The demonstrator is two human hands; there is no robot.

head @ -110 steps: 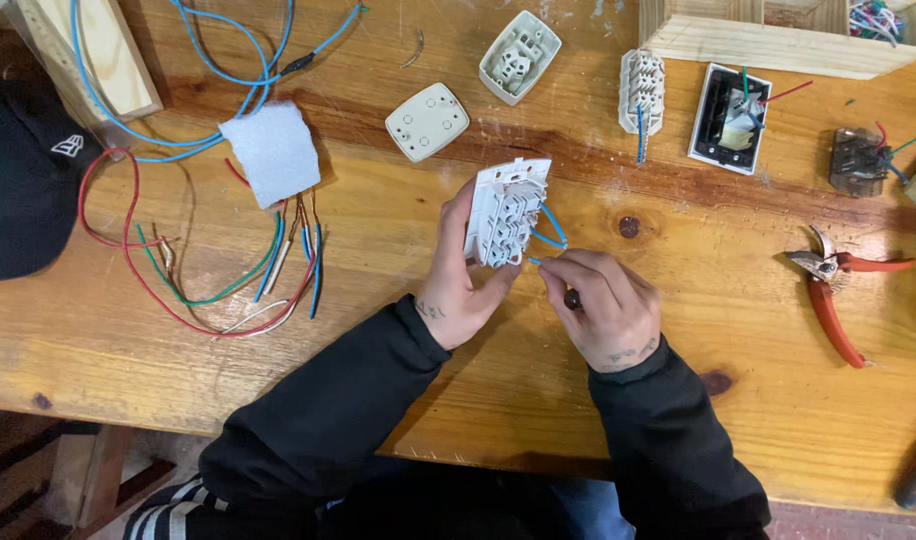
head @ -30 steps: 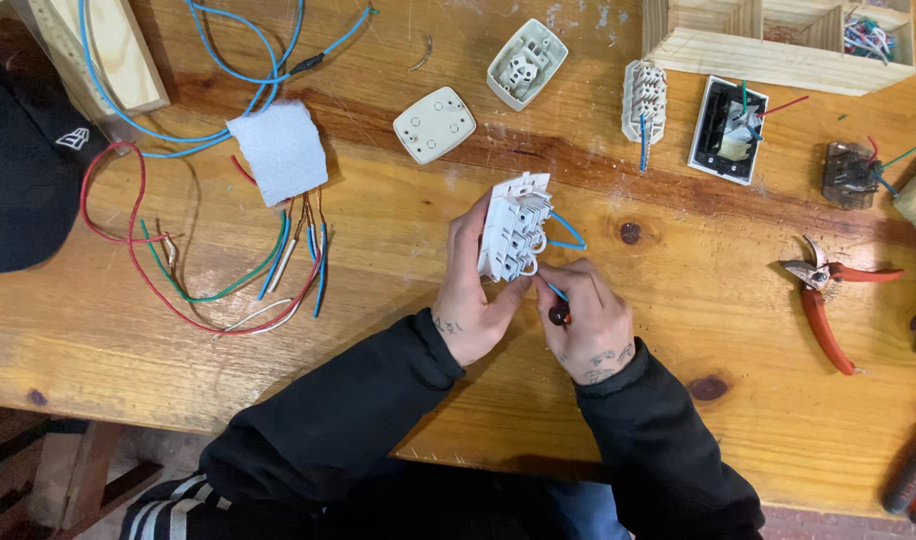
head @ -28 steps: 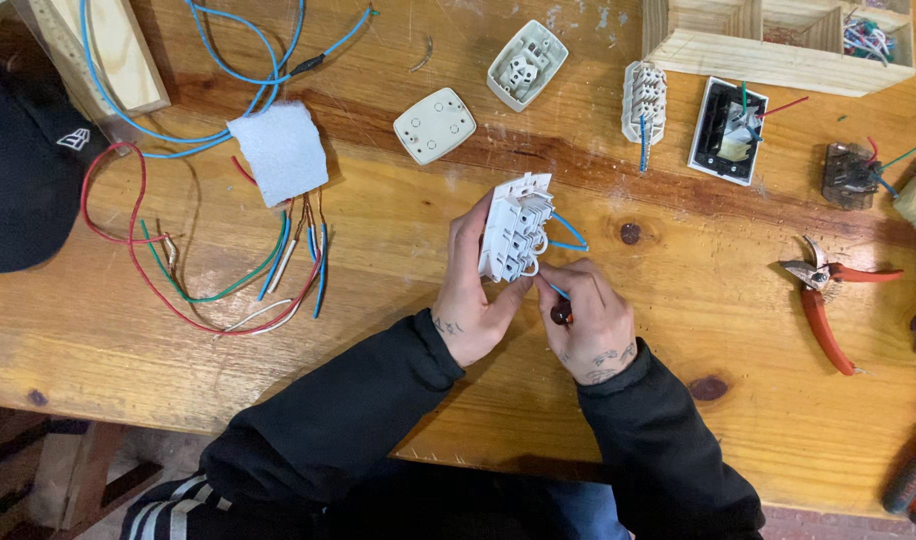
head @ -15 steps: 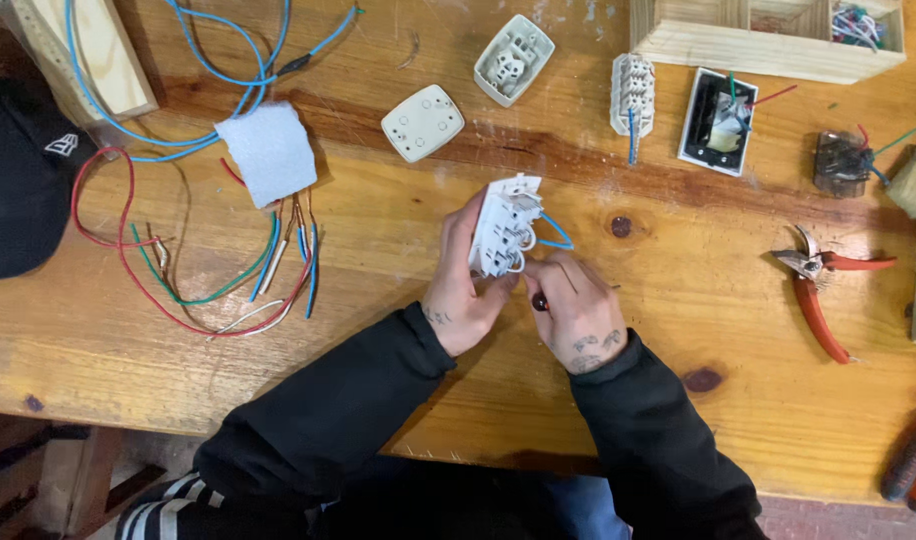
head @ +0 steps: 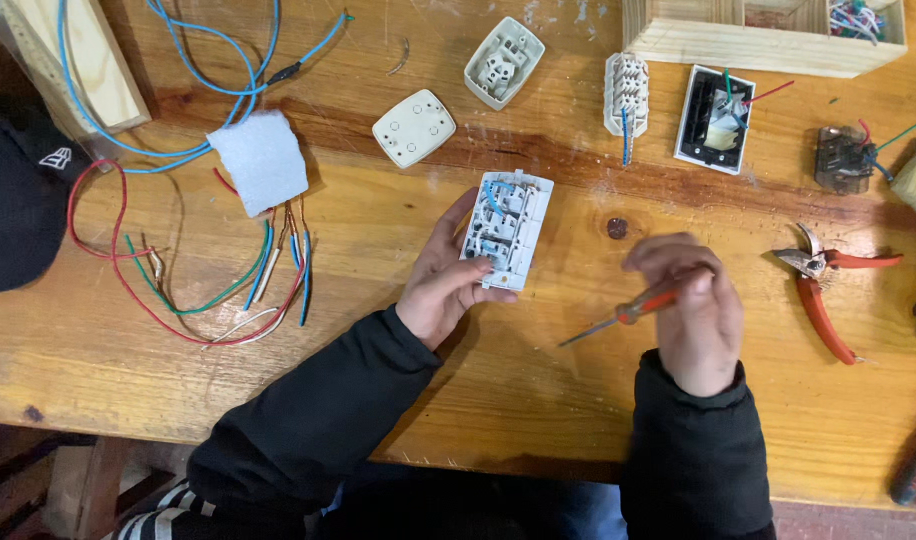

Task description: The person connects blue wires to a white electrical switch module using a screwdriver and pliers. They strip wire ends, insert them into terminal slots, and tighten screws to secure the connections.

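Note:
My left hand [head: 444, 276] holds a white switch module [head: 508, 229] by its lower left edge, back side up, with short blue wires at its top. My right hand [head: 690, 306] is off to the right of it, apart from the module, gripping a small screwdriver [head: 625, 315] with a red handle. The metal tip points down-left toward the wooden table [head: 398, 380].
Red-handled pliers [head: 823, 290] lie right of my right hand. A white cover plate [head: 414, 127], two more white modules [head: 504, 62] [head: 625, 94], a black box with wires [head: 716, 119] and a wooden box [head: 758, 35] sit at the back. Loose coloured wires [head: 208, 270] and a black cap [head: 18, 200] lie left.
My right hand has drawn the screwdriver away from the module, moving right and down. The left hand has lowered the module so its back faces up.

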